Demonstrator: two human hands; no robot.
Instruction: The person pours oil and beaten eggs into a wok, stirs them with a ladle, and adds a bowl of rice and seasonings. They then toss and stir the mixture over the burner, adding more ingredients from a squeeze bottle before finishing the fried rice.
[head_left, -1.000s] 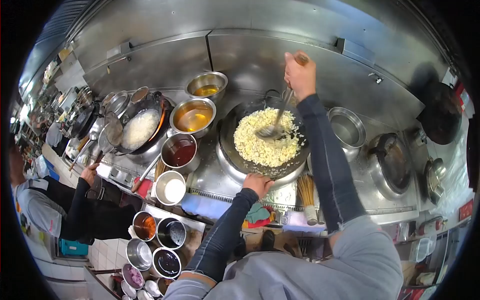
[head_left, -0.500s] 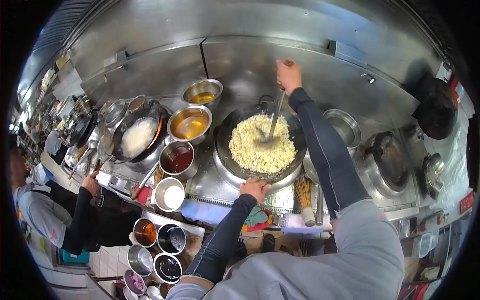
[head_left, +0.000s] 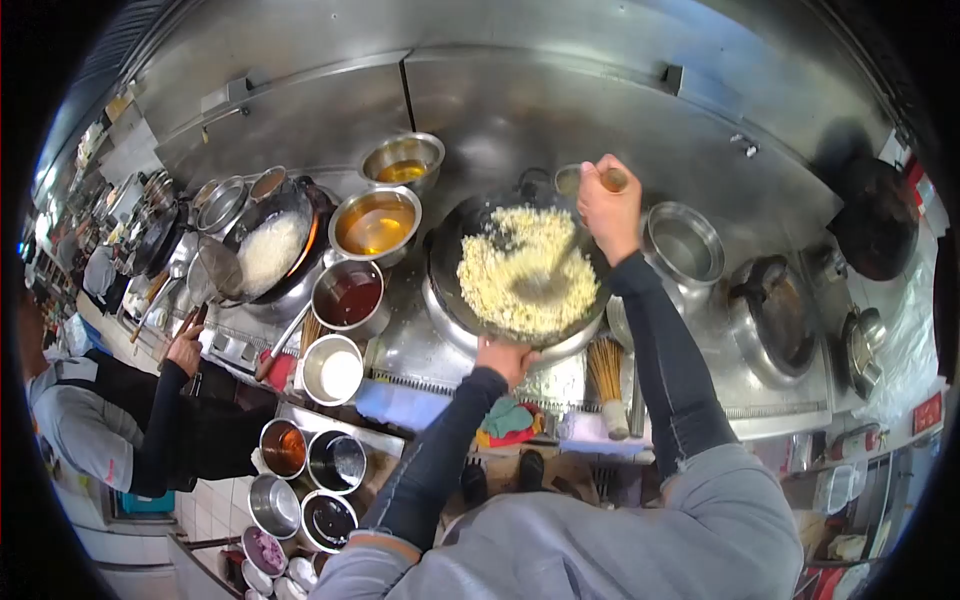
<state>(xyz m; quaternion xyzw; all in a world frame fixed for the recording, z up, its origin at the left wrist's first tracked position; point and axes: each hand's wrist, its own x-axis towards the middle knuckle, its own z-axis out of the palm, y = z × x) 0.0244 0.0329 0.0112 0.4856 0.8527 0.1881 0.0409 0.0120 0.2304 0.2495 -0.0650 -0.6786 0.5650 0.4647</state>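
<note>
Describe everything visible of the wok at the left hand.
The wok is dark, round and metal-looking, seated on a shiny ring, with a loop handle at its far rim. Pale-yellow, crumbly food covers much of its inside, leaving dark surface bare towards the far left. The left hand holds its near edge; the right hand holds a motion-blurred ladle in the food.

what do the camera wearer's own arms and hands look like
The left hand and right hand are bare and ungloved. Dark, close-fitting, tubular fabric arm sleeves with pale seams are separate from the grey, short-sleeved fabric shirt.
</note>
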